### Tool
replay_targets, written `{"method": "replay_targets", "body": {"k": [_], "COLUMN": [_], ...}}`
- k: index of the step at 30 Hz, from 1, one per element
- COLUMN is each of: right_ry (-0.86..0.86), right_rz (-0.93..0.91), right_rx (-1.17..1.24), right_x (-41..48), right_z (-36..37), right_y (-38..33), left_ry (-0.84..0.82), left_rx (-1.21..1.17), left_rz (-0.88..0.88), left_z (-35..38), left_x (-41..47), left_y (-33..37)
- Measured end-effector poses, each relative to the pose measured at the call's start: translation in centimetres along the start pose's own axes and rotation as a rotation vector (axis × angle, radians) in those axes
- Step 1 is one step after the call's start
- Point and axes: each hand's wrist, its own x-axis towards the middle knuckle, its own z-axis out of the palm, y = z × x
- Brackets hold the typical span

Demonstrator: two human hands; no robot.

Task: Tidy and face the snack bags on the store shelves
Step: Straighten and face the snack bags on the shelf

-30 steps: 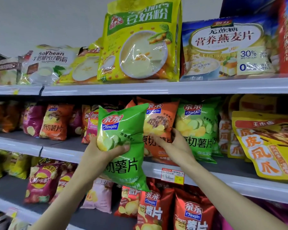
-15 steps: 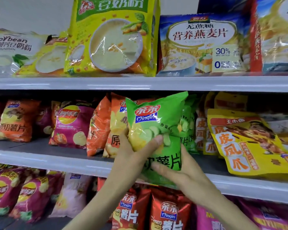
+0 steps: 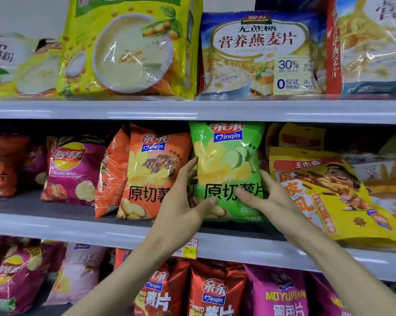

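A green Qinqin chip bag [image 3: 226, 160] stands upright on the middle shelf [image 3: 78, 231], label facing out. My left hand [image 3: 183, 201] grips its left edge, thumb across the lower front. My right hand [image 3: 267, 197] grips its right edge, thumb lying over the printed characters. An orange Qinqin chip bag [image 3: 151, 174] stands just left of it, touching my left hand. A second orange bag [image 3: 111, 172] leans edge-on beside that one.
A yellow chicken-feet pouch [image 3: 329, 195] leans over the shelf edge at right. A pink Lay's bag [image 3: 74, 169] sits further left. Large yellow soy-powder [image 3: 126, 46] and oatmeal bags [image 3: 258, 53] fill the top shelf. Red and purple chip bags [image 3: 215, 293] line the bottom shelf.
The green bag went from my left hand in front of the shelf rightward and back onto the middle shelf, upright. My right hand left the orange bag and now holds the green one.
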Motion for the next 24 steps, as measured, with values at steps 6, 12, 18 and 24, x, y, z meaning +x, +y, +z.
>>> {"method": "replay_targets", "body": {"k": [6, 12, 18, 24], "right_ry": [0.004, -0.042, 0.001, 0.055], "right_rz": [0.022, 0.059, 0.053, -0.002], "right_rx": [-0.163, -0.397, -0.705, -1.064], "right_x": [-0.4, -1.4, -3.9, -6.3], "right_z": [-0.4, -0.5, -0.7, -1.7], "right_y": [2.7, 1.6, 0.7, -1.0], "left_ry": [0.012, 0.008, 0.033, 0.07], "left_rx": [0.106, 0.184, 0.328, 0.515], "left_rz": [0.04, 0.031, 0.031, 0.011], "left_z": [0.5, -0.6, -0.8, -1.7], "left_x": [-0.4, -1.0, -1.8, -3.1], "left_y": [-2.0, -3.7, -3.5, -2.5]}}
